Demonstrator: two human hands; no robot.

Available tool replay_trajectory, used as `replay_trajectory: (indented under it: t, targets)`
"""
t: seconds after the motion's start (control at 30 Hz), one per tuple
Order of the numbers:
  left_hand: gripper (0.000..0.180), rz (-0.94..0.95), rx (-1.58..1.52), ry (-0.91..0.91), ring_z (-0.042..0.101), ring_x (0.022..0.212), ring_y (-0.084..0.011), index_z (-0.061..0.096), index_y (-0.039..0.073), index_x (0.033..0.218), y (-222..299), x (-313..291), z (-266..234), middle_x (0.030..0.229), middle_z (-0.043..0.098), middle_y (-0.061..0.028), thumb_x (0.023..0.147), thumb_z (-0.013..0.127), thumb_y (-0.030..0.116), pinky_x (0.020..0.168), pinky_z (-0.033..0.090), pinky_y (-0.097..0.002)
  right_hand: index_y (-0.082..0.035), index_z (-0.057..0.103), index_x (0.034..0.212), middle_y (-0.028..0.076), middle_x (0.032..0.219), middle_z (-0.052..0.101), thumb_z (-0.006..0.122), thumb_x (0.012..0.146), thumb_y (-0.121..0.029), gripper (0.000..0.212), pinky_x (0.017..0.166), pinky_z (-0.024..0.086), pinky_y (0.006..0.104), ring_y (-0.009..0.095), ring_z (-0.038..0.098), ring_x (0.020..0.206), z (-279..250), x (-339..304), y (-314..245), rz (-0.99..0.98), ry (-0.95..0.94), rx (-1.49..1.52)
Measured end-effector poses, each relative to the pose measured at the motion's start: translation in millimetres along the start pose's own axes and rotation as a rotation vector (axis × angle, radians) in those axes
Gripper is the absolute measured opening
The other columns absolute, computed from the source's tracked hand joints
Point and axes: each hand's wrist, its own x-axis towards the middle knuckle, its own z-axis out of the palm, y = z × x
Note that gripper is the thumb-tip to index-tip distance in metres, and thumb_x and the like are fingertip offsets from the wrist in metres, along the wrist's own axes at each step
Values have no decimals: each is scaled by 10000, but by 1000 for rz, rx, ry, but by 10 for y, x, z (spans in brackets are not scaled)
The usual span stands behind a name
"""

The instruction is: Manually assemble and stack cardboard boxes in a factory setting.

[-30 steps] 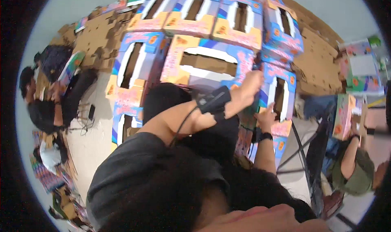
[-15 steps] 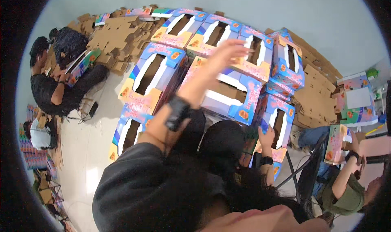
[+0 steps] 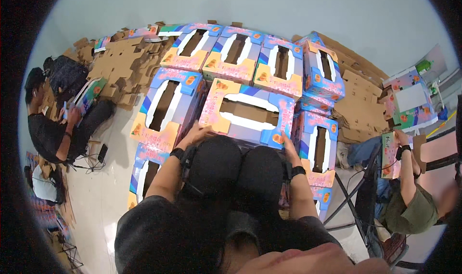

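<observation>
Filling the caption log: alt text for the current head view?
A person's left hand and right hand touch the near corners of a colourful box with a top opening, just beyond their knees. Similar boxes stand to its left, right and beyond. Co-workers at far left and far right each hold a carton.

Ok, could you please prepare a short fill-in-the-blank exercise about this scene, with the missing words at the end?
1. The left hand is near the ____ end (left or right) of the middle box.
2. The right hand belongs to an arm with a ____ wristband.
3. The opening of the middle box has a ____ border.
4. The co-worker at right wears a dark ____ shirt.

Missing words: left; black; white; green.
</observation>
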Motion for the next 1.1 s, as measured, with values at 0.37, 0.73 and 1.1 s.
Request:
replay_trajectory:
  t: [0.37, 0.73, 1.1]
  targets:
    - [480, 173, -263, 160, 548, 962, -148, 526, -3, 1115, 137, 91, 1, 1012, 605, -94, 864, 604, 398, 846, 424, -290, -69, 535, 1169, 63, 1112, 567, 579, 855, -404, 462, 854, 452, 378, 209, 554, 1004, 67, -652, -510, -2, 22, 308]
    - [1072, 1229, 294, 402, 259, 1323, -258, 198, 39, 1429, 2329, -545, -43, 1414, 293, -153, 612, 818, 350, 1070, 241, -373, 32, 419, 1282, 151, 1267, 477, 749, 611, -88, 757, 1031, 317, 371, 248, 458, 1179, 53, -2050, -2646, -1213, 420, -171]
    - [655, 846, -267, -368, 562, 967, -166, 526, 44, 1166, 2407, -699, 275, 1035, 588, -49, 570, 785, 129, 871, 451, -333, -117, 69, 1456, 166, 1481, 140, 764, 694, -358, 1059, 1067, 243, 459, 302, 153, 1369, 252, -3079, -3927, -1280, -650, -878]
